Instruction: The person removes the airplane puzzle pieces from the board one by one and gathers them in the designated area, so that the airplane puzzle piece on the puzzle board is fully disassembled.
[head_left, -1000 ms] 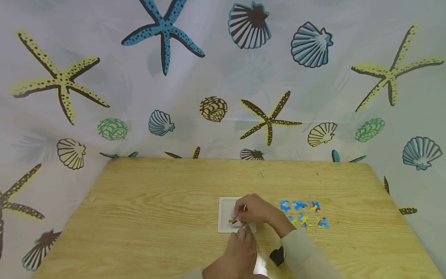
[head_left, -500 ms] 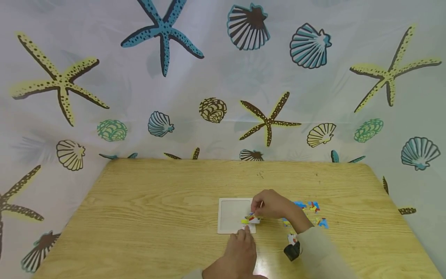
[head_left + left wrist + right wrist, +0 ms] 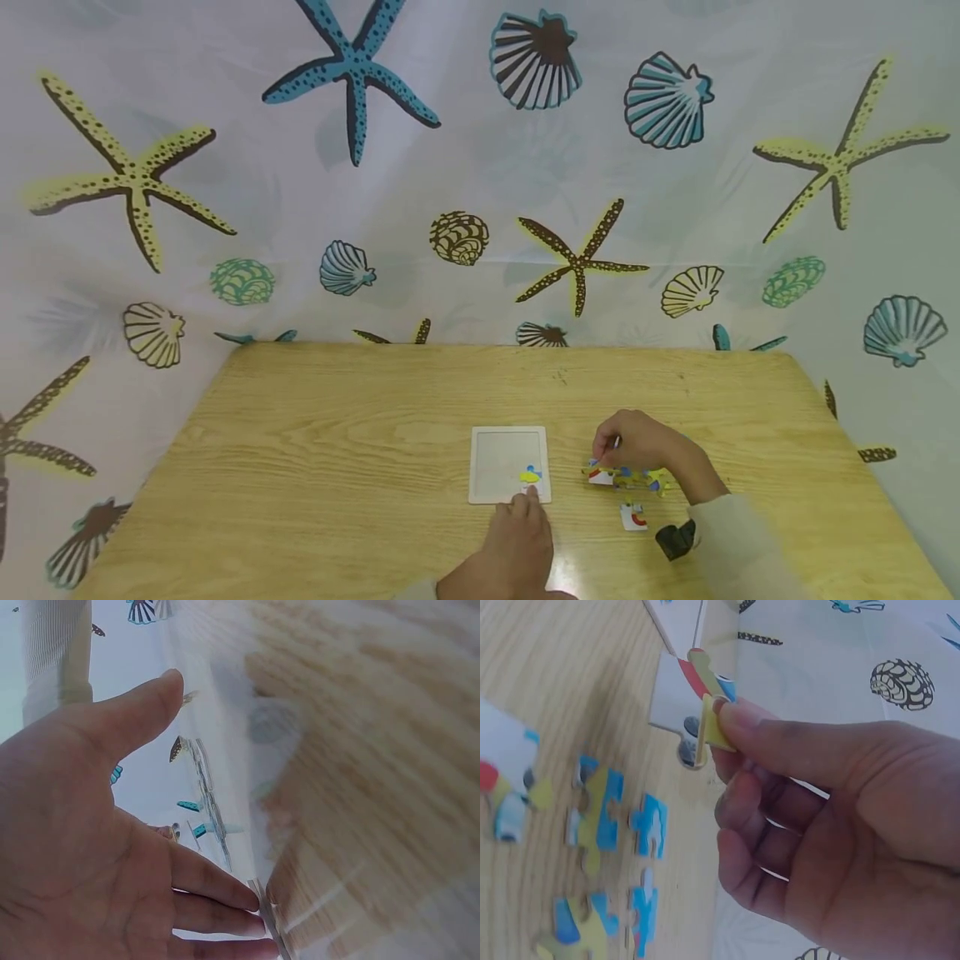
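Observation:
My right hand (image 3: 641, 442) pinches a white jigsaw puzzle piece (image 3: 601, 476) with red and yellow print, over the table right of the puzzle tray. In the right wrist view thumb and finger grip a yellow part (image 3: 714, 729) beside the white part (image 3: 667, 694); whether these are one piece or two, I cannot tell. My left hand (image 3: 517, 542) rests at the lower right corner of the square white puzzle tray (image 3: 473, 467). Its straight fingers (image 3: 214, 915) touch the tray's edge. A yellow and blue piece (image 3: 530, 476) lies in that corner, just above the fingertips.
Several loose puzzle pieces (image 3: 598, 806) lie under and beside the right hand. A white piece with a red arc (image 3: 633, 518) lies nearer me. A black wrist camera (image 3: 676, 540) sits by the right sleeve. A patterned curtain (image 3: 465, 167) encloses the wooden table (image 3: 337, 433).
My right hand has lifted the white puzzle piece out of the tray and carried it right, toward the loose pieces. The left hand has stayed at the tray's corner.

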Motion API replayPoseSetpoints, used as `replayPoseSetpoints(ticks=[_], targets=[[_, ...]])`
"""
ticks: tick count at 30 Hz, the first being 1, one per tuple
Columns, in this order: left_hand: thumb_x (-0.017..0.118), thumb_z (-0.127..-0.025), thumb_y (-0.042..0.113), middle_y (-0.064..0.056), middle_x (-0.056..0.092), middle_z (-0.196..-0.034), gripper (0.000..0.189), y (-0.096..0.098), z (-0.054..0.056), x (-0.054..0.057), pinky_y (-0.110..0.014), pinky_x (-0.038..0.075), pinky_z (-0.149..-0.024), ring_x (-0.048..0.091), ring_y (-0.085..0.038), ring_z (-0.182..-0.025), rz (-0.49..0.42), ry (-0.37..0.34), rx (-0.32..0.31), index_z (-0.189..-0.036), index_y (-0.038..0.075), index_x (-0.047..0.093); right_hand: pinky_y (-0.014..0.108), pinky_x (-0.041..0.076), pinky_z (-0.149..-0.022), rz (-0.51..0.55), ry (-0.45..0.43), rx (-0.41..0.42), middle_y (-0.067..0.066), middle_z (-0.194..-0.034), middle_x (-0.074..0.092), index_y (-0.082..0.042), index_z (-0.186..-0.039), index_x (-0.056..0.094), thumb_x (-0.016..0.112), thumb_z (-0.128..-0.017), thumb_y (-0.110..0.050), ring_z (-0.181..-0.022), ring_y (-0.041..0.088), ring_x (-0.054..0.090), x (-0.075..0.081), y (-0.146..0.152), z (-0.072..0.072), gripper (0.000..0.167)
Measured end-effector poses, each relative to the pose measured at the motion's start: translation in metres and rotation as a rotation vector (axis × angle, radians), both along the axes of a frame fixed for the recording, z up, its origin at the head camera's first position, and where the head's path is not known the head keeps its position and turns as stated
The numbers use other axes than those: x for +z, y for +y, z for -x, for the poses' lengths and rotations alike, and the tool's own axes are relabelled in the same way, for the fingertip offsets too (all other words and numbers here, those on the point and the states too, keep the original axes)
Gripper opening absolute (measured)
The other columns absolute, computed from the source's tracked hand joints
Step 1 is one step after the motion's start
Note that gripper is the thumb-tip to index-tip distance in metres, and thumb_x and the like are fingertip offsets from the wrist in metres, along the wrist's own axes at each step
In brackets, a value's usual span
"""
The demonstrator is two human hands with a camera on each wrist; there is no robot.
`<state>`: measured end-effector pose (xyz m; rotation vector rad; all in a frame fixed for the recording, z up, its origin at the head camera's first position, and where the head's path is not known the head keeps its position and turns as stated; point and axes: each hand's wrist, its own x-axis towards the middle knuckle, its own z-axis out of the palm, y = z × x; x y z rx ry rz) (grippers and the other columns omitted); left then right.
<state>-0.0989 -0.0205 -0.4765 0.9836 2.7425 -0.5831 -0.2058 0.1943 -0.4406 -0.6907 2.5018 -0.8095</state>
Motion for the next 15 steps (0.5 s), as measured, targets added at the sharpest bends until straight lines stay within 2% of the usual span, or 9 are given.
replayPoseSetpoints(ticks=[9, 15], targets=[[0.025, -0.071, 0.090, -0.014, 0.049, -0.140, 0.108, -0.001, 0.000, -0.003, -0.035, 0.048, -0.092, 0.050, -0.024, -0.118, 0.005, 0.015, -0.009, -0.134, 0.006, 0.052, 0.025, 0.045, -0.062, -0.012, -0.070, 0.019, -0.002, -0.080, 0.065, -0.008, -0.080, 0.068, 0.063, -0.085, -0.002, -0.068, 0.009, 0.054, 0.004, 0.030, -0.002, 0.010], [0.031, -0.070, 0.090, -0.013, 0.050, -0.141, 0.108, 0.001, 0.000, -0.001, -0.034, 0.047, -0.092, 0.050, -0.023, -0.119, -0.017, 0.023, 0.009, -0.133, 0.006, 0.053, 0.027, 0.044, -0.062, -0.039, -0.125, -0.016, -0.002, -0.078, 0.063, -0.009, -0.079, 0.067, 0.063, -0.083, 0.000, -0.067, 0.011, 0.052, 0.003, 0.043, -0.007, 0.011]])
